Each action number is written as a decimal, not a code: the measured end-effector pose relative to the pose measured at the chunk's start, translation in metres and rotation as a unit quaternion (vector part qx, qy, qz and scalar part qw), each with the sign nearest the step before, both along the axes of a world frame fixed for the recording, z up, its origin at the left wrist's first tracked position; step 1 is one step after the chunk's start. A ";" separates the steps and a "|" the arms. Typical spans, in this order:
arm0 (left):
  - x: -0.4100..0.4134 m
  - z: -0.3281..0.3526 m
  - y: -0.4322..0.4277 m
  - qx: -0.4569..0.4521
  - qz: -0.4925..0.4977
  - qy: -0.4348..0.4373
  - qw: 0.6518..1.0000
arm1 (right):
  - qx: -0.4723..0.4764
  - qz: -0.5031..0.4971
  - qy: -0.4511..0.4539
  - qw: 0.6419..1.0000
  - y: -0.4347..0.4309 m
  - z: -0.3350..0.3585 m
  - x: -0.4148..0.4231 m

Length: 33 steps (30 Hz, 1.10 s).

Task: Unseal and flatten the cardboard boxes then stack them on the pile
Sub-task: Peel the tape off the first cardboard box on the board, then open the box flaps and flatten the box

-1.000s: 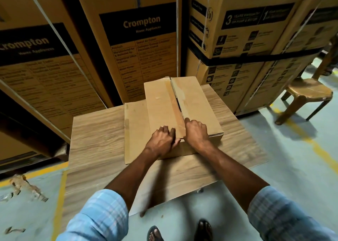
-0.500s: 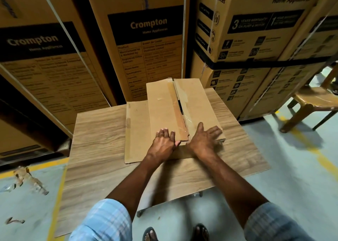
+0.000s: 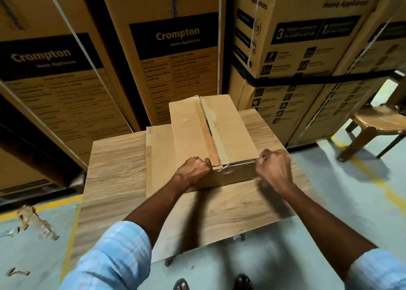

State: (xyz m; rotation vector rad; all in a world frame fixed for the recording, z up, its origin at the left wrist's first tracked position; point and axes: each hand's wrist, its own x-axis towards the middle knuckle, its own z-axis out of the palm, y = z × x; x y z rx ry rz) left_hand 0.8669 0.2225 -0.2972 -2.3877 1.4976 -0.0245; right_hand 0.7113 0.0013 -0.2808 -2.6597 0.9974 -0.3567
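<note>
A plain brown cardboard box [image 3: 191,131] stands on the wooden table [image 3: 114,168], resting on a flattened cardboard sheet [image 3: 158,157]. Its top flaps meet at a taped seam that gapes slightly in the middle. My left hand [image 3: 193,168] is clenched on the near edge of the left flap, beside the seam. My right hand [image 3: 274,168] is closed at the box's near right corner, pinching a thin strip of clear tape [image 3: 239,162] that stretches along the near top edge back to the seam.
Tall printed appliance cartons [image 3: 175,59] wall in the far side of the table. A brown plastic chair [image 3: 377,122] stands to the right on the grey floor. Torn tape scraps [image 3: 35,221] lie on the floor at left, by a yellow line.
My right hand went from lying flat on the right flap to a closed grip at the near right corner, drawing tape along the edge. My left hand curled tighter at the seam.
</note>
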 end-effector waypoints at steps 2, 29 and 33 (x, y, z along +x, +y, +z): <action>-0.005 0.011 -0.007 0.024 -0.001 0.014 1.000 | 0.011 0.044 -0.019 0.999 0.026 -0.002 0.014; -0.027 0.016 0.036 -0.608 0.400 0.015 0.686 | -0.079 0.160 0.196 0.964 0.052 -0.004 0.130; -0.031 0.028 0.026 -0.497 0.429 -0.079 0.750 | -0.163 0.184 0.140 0.959 0.046 0.022 0.135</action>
